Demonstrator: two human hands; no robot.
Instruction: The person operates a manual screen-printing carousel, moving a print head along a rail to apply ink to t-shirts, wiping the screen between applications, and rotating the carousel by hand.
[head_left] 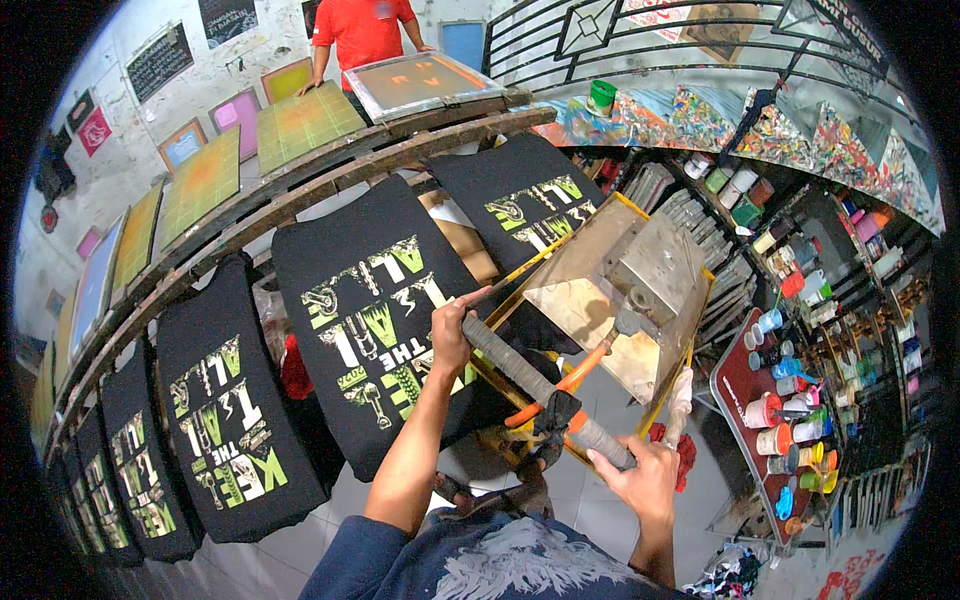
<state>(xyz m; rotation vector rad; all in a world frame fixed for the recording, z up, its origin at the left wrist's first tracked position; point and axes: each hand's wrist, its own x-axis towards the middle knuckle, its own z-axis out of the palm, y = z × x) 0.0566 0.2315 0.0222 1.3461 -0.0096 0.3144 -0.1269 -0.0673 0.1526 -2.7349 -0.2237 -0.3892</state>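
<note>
A grey-wrapped handlebar (515,362) crosses in front of me, joined to a wheeled-looking yellow metal frame (657,412). My left hand (452,335) is closed round its far left end. My right hand (642,476) grips the near right end, thumb along the wrap. Within the frame sits a large metal hood (655,265) with a box on top. An orange cable (585,370) runs from the hood to the bar, where a black wrap is tied. Just left of the bar lies a black T-shirt (400,210) printed in green and white, stretched flat on a board.
More printed black shirts (225,420) line the left, with another shirt (510,165) behind the hood. Beyond a wooden rail (330,175) are screen frames (310,125) and a person in red (362,30). At right stand a red table (735,400) of paint pots and crowded shelves (800,215).
</note>
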